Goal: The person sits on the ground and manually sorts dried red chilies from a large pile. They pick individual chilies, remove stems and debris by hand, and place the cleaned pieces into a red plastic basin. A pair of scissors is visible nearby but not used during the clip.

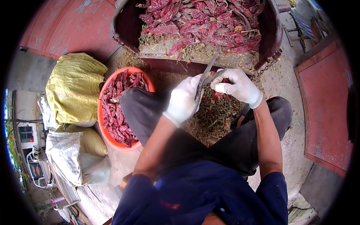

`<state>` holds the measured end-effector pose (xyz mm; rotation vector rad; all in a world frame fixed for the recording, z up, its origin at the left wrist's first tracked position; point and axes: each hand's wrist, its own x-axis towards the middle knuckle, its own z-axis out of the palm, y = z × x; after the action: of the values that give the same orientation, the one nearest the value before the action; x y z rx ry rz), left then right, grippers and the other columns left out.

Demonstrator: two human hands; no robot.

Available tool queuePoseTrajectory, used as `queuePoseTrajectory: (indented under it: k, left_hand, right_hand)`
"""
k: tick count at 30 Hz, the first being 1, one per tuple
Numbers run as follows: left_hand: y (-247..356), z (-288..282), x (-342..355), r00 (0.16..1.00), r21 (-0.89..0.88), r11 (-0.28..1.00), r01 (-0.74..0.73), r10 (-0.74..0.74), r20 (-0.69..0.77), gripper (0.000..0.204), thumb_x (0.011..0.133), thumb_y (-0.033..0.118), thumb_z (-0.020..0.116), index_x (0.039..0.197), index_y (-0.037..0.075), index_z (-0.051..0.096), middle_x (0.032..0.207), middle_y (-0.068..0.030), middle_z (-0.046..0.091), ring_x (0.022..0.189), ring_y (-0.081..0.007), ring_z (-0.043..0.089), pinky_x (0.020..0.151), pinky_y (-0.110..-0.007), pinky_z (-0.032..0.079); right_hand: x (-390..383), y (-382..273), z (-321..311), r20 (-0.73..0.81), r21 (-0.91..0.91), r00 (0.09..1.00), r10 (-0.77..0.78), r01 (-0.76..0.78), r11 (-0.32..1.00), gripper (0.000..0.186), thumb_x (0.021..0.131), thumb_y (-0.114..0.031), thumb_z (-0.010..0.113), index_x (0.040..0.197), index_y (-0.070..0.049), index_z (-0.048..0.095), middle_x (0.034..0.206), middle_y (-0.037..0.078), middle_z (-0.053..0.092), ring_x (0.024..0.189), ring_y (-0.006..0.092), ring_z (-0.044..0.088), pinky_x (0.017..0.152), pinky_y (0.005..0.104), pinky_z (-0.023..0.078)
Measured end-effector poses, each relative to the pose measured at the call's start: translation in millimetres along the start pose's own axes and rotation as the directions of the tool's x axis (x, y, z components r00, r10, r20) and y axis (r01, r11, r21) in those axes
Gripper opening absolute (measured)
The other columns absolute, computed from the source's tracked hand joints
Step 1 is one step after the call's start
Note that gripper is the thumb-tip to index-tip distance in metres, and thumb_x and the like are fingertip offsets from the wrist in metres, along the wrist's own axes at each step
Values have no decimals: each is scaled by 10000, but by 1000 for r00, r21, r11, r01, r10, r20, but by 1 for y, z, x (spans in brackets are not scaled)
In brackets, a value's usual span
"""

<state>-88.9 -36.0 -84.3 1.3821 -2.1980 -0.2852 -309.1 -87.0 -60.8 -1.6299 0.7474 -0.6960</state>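
From my remote seat I see the gloved left hand (183,99) with its fingers curled around dark metal scissors (204,78), their parted blades aimed toward the heap of dried red peppers (210,28) on the maroon cart bed (165,64). Close by the blades, the gloved right hand (238,86) bends thumb and fingers toward each other, and I cannot tell whether they pinch anything. Dry stems (217,117) lie between the legs, while the orange tub (100,108) at left holds more peppers (116,107).
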Motion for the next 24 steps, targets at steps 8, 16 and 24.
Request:
queuePoseTrajectory:
  k: [8,16,24]
  left_hand:
    - [1,6,4,995,87,993,-86,91,-51,510,826,42,643,1306,6,476,1035,-188,623,909,-387,627,768,-441,530]
    - [6,21,-2,998,-103,995,3,-8,-55,383,831,11,617,1204,35,535,862,-176,654,723,-376,660,618,-404,539]
    - [0,46,-10,918,-416,853,315,-385,-93,229,944,70,650,1151,1,581,716,-35,638,623,-85,615,565,-264,506]
  right_hand:
    - [-1,-15,1,27,-61,1000,6,-4,998,115,852,-113,644,849,2,656,684,38,658,647,96,611,622,277,482]
    - [0,-6,3,17,-138,1000,-19,21,990,123,843,-103,683,852,17,653,726,52,655,657,118,598,632,282,477]
    - [4,6,3,-136,165,991,-6,29,986,101,885,-86,661,926,3,683,820,41,690,729,96,635,684,265,512]
